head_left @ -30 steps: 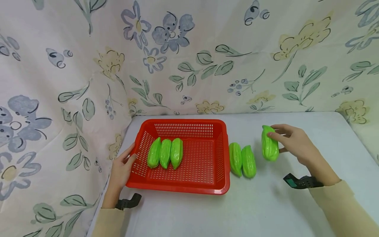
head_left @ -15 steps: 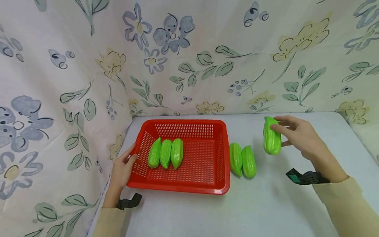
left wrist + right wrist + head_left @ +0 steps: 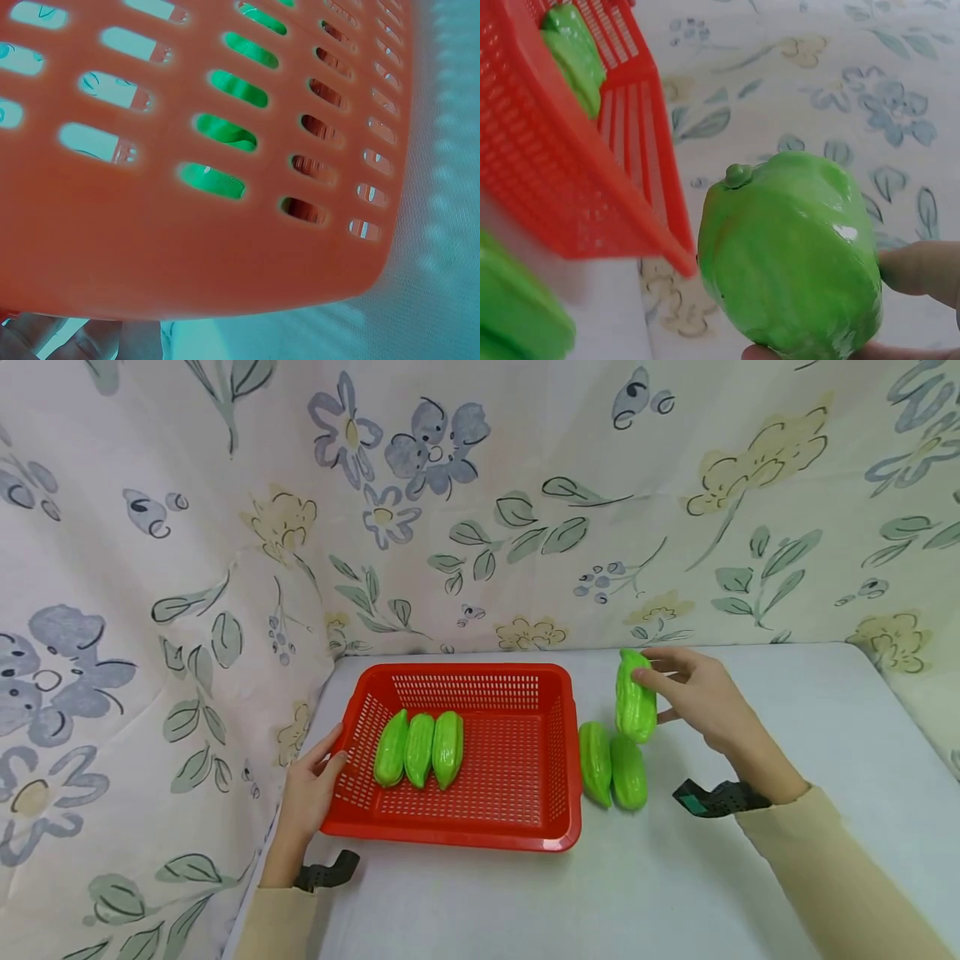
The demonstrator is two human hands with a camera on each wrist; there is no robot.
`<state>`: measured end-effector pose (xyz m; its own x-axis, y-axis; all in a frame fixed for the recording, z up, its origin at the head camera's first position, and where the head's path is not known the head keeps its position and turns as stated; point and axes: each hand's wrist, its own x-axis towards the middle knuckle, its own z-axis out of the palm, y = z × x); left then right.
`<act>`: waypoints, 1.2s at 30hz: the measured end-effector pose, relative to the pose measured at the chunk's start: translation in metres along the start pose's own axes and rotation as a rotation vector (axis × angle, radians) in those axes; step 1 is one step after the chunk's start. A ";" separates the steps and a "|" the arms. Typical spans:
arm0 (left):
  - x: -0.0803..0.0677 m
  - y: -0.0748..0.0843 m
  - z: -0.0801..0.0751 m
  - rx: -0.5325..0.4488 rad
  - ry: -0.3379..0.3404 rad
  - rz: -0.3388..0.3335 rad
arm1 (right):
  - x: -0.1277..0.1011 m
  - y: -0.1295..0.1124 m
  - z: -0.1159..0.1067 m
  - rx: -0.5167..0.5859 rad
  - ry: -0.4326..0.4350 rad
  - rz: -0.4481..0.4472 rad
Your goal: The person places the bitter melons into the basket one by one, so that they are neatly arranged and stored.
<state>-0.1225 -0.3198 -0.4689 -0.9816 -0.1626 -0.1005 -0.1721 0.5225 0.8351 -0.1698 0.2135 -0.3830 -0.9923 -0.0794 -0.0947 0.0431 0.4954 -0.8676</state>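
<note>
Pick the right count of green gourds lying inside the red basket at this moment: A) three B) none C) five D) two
A: three green gourds lie side by side in the red basket; two more lie on the table outside it, and the right hand holds a sixth in the air.

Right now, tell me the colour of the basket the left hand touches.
The basket is red, with slotted walls; the head view shows it best.
</note>
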 end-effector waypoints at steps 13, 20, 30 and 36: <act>0.001 -0.002 0.003 -0.024 -0.017 -0.008 | 0.023 -0.031 0.067 0.115 -0.110 -0.049; 0.001 -0.001 0.000 -0.010 -0.011 0.005 | 0.035 -0.050 0.106 0.153 -0.169 -0.039; 0.001 -0.002 0.000 -0.018 -0.010 -0.015 | 0.053 -0.076 0.155 0.202 -0.258 0.002; 0.002 -0.003 0.000 -0.021 -0.001 0.006 | 0.053 -0.090 0.176 0.200 -0.256 -0.029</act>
<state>-0.1236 -0.3212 -0.4717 -0.9826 -0.1591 -0.0959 -0.1646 0.5061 0.8466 -0.2063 0.0120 -0.3956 -0.9332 -0.3184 -0.1665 0.0628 0.3120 -0.9480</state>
